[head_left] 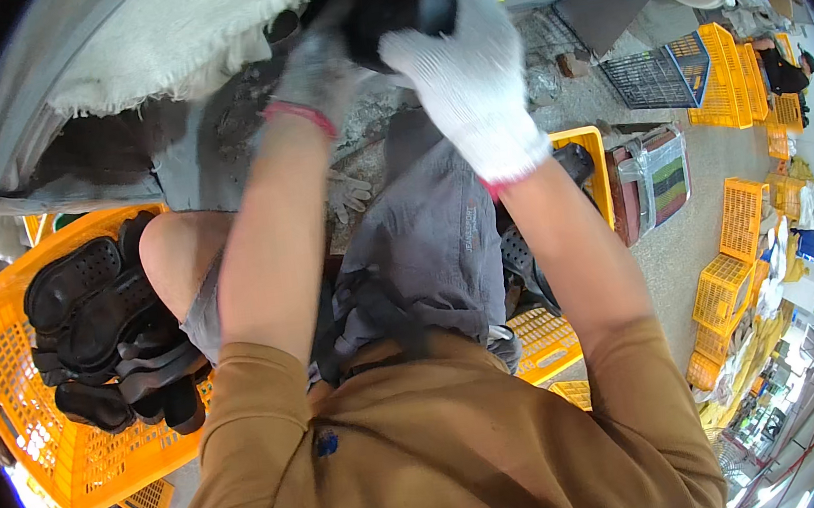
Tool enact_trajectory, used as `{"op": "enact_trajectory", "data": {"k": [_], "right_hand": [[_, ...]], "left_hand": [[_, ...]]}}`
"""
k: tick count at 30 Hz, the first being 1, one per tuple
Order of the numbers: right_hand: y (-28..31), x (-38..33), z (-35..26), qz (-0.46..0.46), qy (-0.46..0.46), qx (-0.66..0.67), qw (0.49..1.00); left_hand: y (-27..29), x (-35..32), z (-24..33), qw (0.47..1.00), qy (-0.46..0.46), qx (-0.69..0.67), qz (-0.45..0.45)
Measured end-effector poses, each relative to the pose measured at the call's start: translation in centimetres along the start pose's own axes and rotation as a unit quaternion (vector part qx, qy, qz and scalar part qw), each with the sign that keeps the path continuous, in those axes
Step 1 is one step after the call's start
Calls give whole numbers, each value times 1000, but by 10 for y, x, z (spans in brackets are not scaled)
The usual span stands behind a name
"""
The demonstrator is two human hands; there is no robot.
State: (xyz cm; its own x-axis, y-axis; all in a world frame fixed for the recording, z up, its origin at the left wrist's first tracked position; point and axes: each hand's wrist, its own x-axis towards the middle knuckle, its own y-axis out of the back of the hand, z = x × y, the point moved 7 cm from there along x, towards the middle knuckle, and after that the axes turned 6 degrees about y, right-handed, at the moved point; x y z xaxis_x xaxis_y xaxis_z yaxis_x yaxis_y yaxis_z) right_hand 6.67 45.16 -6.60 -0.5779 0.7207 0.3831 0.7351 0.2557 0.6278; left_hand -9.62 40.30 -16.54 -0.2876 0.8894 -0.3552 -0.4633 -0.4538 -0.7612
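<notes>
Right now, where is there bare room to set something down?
The floor between the wrapped bundle and yellow crates on the right looks bare. Crowded: left crate, heaped with black footwear pieces; the right hand holds a black object.

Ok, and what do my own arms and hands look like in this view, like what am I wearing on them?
Your right hand wears a white ribbed knit glove with a pinkish-red edge at the cuff. Your left hand wears a greyer-looking, blurred glove with a similar cuff edge. The forearms are bare below brown sleeves.
</notes>
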Motion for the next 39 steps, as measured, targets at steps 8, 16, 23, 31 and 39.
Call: {"op": "enact_trajectory", "data": {"k": [8, 16, 23, 31, 39], "right_hand": [[-34, 59, -39, -148, 77, -11, 986], [6, -32, -95, -240, 298, -339, 859], [-20, -128, -113, -130, 270, -30, 954], [-83, -11, -152, -88, 347, -254, 898], [-92, -33, -122, -335, -57, 242, 909]], "left_hand": [[25, -83, -15, 958, 12, 217, 186], [12, -37, -21, 994, -24, 105, -23], [32, -108, -13, 974, -19, -223, 35], [79, -65, 16, 971, -152, 141, 120], [50, -54, 31, 989, -26, -138, 52]]}}
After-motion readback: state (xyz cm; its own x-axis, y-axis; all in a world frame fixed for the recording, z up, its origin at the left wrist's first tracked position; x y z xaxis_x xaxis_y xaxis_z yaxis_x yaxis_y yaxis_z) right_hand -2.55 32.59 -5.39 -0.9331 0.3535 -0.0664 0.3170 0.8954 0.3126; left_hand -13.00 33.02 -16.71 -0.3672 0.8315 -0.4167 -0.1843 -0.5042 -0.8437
